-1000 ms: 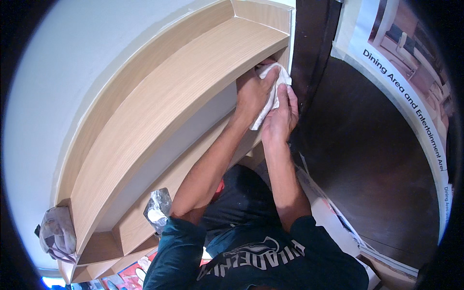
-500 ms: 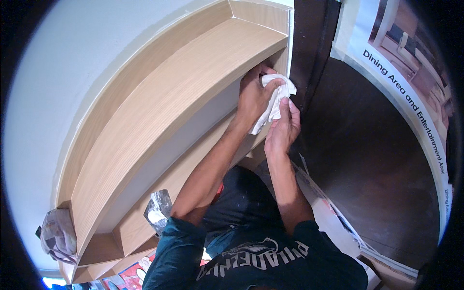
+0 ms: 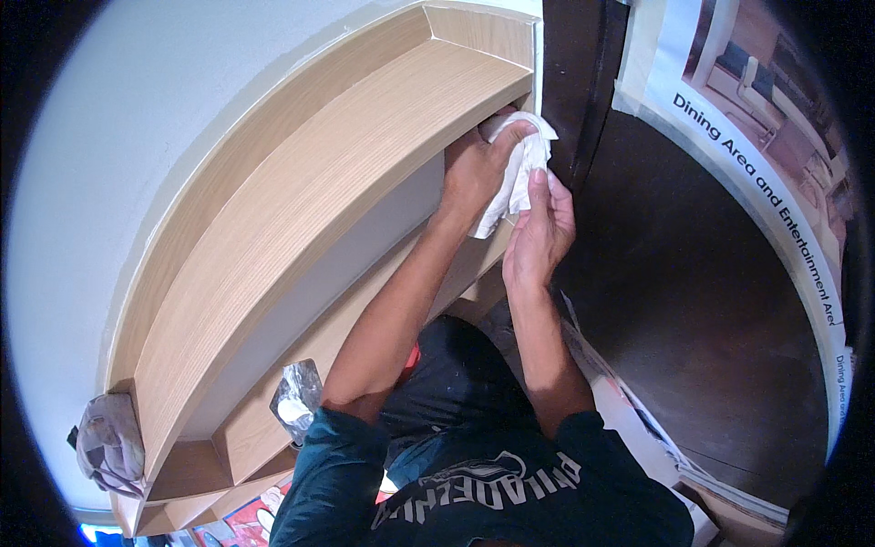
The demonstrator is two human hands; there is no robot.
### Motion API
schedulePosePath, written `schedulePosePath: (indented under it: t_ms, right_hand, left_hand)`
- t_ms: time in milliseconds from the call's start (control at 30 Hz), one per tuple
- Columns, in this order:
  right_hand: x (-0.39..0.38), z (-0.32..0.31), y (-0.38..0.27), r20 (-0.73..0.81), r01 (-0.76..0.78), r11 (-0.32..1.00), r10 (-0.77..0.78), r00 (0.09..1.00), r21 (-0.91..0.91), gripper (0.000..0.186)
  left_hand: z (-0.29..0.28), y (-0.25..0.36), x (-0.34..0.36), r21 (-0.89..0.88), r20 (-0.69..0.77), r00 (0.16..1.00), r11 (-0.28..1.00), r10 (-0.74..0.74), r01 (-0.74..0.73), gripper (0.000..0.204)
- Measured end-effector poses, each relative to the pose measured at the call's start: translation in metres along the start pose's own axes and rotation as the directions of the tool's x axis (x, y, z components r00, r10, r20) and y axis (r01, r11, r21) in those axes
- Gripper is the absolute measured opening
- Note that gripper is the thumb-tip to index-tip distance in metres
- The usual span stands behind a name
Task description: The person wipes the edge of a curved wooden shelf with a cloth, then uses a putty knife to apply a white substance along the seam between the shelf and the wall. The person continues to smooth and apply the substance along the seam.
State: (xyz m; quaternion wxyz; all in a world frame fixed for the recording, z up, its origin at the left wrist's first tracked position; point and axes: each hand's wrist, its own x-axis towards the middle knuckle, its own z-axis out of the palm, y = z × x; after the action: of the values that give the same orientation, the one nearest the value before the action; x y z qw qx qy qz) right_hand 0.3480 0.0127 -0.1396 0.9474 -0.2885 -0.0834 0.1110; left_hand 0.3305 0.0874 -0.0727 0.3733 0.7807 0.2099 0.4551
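A crumpled white cloth (image 3: 514, 175) is bunched in the left grip (image 3: 472, 173) and hangs down between the two hands, just under the right end of the upper shelf board (image 3: 310, 182). The left grip is closed on the cloth's upper part, with the thumb laid over its face; the fingers behind are partly hidden by the cloth and the board, so how tightly they curl cannot be told. The right grip (image 3: 540, 232), just below and to the right of the left one, has its thumb tip against the cloth's right edge with the fingers bent close behind, the gap between them nearly closed in a light pinch.

Directly above the grips, the pale wood board curves away to the left, its front edge close over the left grip's knuckles. Below and left of the grips runs a lower board (image 3: 321, 345) of similar wood. Just to their right stands a dark upright post (image 3: 585, 73), and past it a broad dark panel (image 3: 693, 301). Farther right, a printed sheet (image 3: 770, 196) curves along the panel's rim.

Well apart from the left grip, down and to the left near the elbow, is a dark plate (image 3: 296, 401) bearing white material. Farthest left, a grey fabric item (image 3: 109, 439) sits at the other end of the shelving.
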Motion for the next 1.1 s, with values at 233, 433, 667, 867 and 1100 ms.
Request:
schedulePosePath:
  t_ms: [233, 433, 667, 867, 1100]
  right_hand:
    - [-0.028, -0.071, 0.025, -0.077, -0.159, 0.925, 0.141, 0.987, -0.345, 0.024]
    - [-0.057, -0.159, -0.013, 0.036, -0.044, 0.707, 0.098, 0.995, -0.705, 0.022]
    - [-0.010, -0.055, -0.082, 0.760, 0.774, 0.008, 0.193, 0.621, -0.634, 0.056]
    - [0.022, 0.061, -0.111, 0.729, 0.752, -0.511, 0.307, 0.612, -0.417, 0.087]
    - [0.035, 0.049, -0.092, 0.725, 0.654, -0.741, 0.366, 0.583, -0.152, 0.086]
  left_hand:
    - [0.023, -0.088, -0.052, -0.039, 0.080, 0.996, 0.999, -0.031, 0.034, 0.021]
    - [0.000, -0.071, -0.135, -0.304, 0.196, 0.948, 0.904, -0.250, 0.301, 0.022]
    - [-0.104, -0.111, -0.195, -0.512, -0.010, 0.872, 0.752, -0.489, 0.415, 0.011]
    - [-0.137, -0.134, -0.213, -0.814, -0.056, 0.788, 0.485, -0.613, 0.319, 0.011]
    - [-0.136, -0.133, -0.218, -0.767, 0.010, 0.836, 0.532, -0.548, 0.358, 0.015]
